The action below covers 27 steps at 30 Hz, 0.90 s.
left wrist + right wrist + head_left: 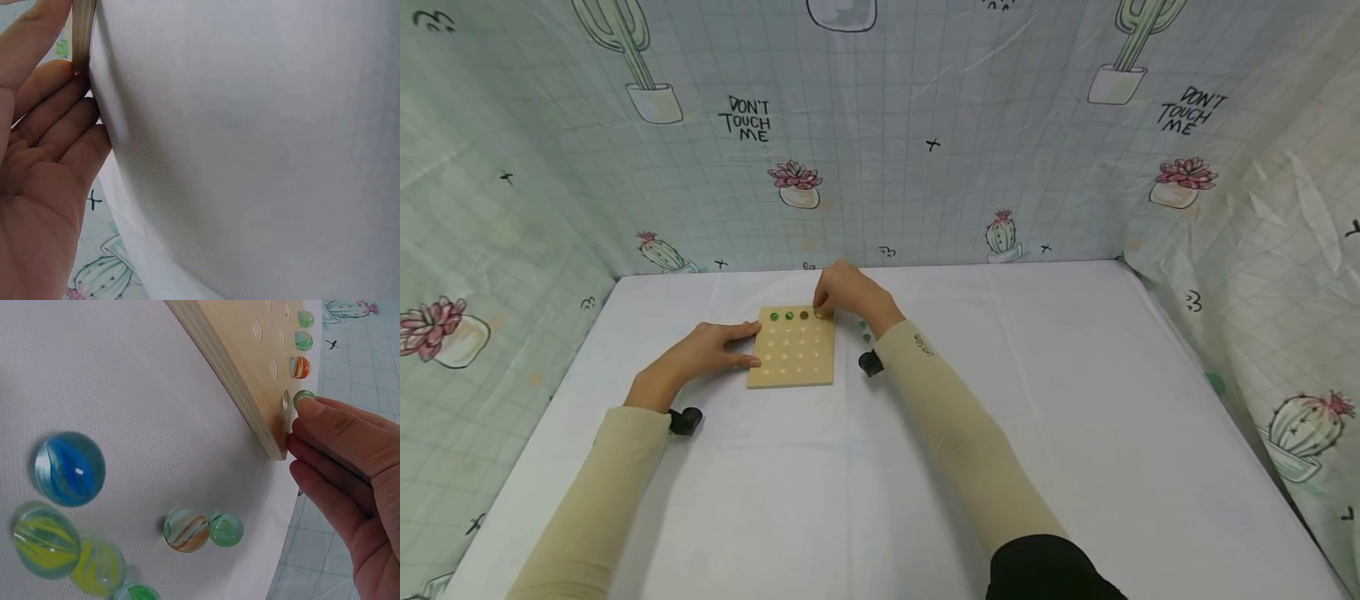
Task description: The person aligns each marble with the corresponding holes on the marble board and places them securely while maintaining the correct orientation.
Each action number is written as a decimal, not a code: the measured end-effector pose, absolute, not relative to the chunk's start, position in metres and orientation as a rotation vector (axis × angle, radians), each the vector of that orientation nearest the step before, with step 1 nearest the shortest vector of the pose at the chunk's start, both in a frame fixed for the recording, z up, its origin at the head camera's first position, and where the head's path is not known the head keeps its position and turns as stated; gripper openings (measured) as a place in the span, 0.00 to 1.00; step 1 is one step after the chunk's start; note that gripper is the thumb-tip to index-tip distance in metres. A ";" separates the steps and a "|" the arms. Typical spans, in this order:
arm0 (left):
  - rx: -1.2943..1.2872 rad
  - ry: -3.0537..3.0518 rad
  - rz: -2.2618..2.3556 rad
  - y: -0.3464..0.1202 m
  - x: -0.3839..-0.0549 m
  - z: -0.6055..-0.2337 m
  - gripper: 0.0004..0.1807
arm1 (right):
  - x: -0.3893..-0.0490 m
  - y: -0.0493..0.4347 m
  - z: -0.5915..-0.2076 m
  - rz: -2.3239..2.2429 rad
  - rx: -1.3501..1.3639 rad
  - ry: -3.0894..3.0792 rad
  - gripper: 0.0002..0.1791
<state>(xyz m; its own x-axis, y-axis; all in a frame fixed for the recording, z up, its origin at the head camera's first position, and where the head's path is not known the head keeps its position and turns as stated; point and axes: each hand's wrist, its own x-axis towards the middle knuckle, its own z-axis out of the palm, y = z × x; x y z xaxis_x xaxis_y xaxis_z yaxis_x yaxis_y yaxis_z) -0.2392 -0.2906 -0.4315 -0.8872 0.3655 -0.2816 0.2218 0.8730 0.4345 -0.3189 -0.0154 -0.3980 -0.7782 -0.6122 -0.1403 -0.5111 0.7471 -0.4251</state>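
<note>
1. The board lies flat on the white table, between the two hands.
2. The left hand touches the board's edge on its own side, thumb and forefinger spread apart along it, the other fingers loosely extended below.
3. The right hand, over the board's far corner on its side, pinches a glassy marble between thumb and fingertips, at the end of the far row. The fingertips cover part of it, so I cannot tell whether it sits in its hollow or is held just above.
4. Going from the right hand toward the left, the same row bears an orange marble, a pale green marble and another green marble, each resting in place.
5. The nearer rows of hollows that show are bare. By that count, the filling looks early: three marbles placed, a fourth in the fingers, most of the board unfilled.
6. Loose on the table, beside the board under the right wrist, are a blue marble, two yellow marbles, an orange-streaked marble touching or almost touching a small green marble, and one more green one, cut off by the wrist view's edge.
</note>
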 end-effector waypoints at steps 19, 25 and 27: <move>0.418 2.676 0.585 -0.286 -0.236 -0.431 0.51 | -0.319 0.009 -0.407 -0.630 -1.026 2.614 0.12; 0.428 2.690 0.567 -0.287 -0.236 -0.430 0.51 | -0.316 0.028 -0.408 -0.691 -1.050 2.606 0.13; 0.430 2.694 0.565 -0.287 -0.236 -0.429 0.50 | -0.314 0.033 -0.407 -0.692 -1.063 2.604 0.13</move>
